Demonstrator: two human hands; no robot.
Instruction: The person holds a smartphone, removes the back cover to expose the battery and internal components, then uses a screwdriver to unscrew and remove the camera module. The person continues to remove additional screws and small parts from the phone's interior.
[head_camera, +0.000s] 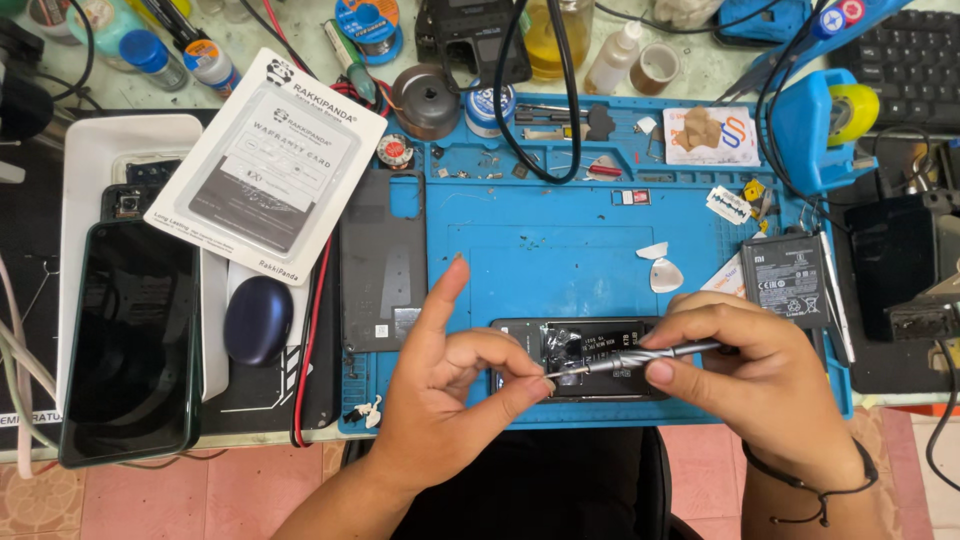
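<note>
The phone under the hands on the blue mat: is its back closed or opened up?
Opened up. The phone shows bare internal parts, with the screwdriver tip on them.

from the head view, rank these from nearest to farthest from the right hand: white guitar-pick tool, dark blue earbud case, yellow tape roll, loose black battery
From the right hand:
1. Loose black battery, just above it, by the blue mat's right edge.
2. White guitar-pick tool, up-left on the mat.
3. Yellow tape roll, far up, in the blue holder.
4. Dark blue earbud case, far left, off the mat.
</note>
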